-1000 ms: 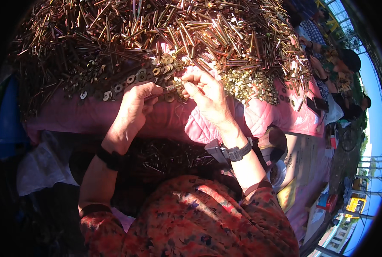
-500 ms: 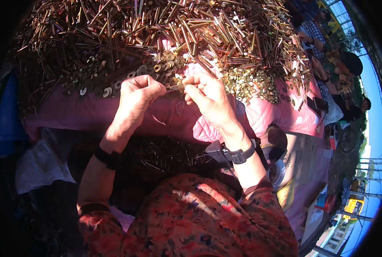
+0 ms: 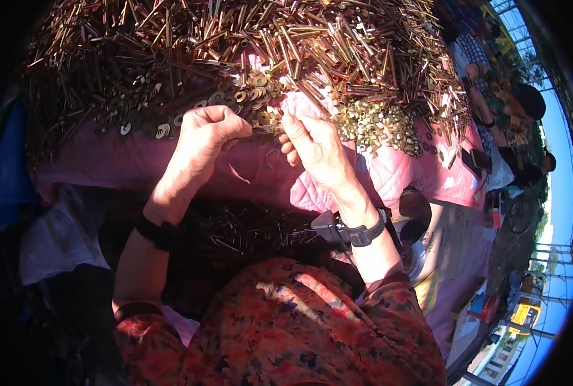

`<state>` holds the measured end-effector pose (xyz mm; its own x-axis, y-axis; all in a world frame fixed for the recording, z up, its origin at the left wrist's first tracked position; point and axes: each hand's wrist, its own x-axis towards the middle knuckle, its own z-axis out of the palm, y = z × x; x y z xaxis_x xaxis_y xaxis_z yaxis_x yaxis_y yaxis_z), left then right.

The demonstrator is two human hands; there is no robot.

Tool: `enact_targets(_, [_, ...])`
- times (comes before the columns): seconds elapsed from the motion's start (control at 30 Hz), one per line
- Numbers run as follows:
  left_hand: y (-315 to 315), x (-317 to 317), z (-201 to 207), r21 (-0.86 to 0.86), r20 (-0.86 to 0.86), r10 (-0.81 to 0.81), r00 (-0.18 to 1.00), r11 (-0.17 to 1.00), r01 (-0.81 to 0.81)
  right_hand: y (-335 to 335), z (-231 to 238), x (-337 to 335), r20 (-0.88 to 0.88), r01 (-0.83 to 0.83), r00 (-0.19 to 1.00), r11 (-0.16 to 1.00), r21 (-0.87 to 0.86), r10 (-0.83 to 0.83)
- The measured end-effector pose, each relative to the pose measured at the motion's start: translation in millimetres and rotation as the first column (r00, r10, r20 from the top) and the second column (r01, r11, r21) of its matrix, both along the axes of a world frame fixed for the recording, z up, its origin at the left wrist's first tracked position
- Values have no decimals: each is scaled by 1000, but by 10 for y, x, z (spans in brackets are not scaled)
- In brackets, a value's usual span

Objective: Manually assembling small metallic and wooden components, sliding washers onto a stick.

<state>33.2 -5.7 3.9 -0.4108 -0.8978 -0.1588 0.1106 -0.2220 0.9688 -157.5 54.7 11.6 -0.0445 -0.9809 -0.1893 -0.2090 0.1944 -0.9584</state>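
Observation:
Between my hands, just above the near edge of the pink cloth, a slim brass-coloured metal bolt (image 3: pixel 265 129) lies roughly level. My left hand (image 3: pixel 212 132) pinches its left end between thumb and fingertips. At its right end my right hand (image 3: pixel 312 141) closes its thumb and fingers; whatever small part sits under those fingertips is hidden. Flat round washers (image 3: pixel 254 92) lie in a heap right behind the hands. To the right of them small yellowish nuts (image 3: pixel 380 125) are piled up. Farther back spreads a big heap of thin metal tubes and rods (image 3: pixel 228 38).
Pink padded cloth (image 3: pixel 389 174) covers the table's near edge. More metal rods (image 3: pixel 254 231) lie in shadow below it. A dark phone-like object (image 3: pixel 478 159) rests at the right edge. Cardboard (image 3: pixel 454 235) lies lower right. Other people (image 3: pixel 479 83) sit at the far right.
My right hand has turned, its thumb now pointing up along the bolt's end and its other fingers curled lower. The left hand keeps its pinch almost in place. More of the bolt shows.

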Motion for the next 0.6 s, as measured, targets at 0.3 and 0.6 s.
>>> enact_targets(0.3, [12, 17, -10, 68, -47, -21, 999, 997, 24, -6, 23, 45, 131, 22, 991, 998, 52, -29])
enact_targets(0.6, [45, 5, 31, 149, -30, -19, 999, 989, 23, 18, -128, 17, -129, -63, 991, 943, -326, 21])
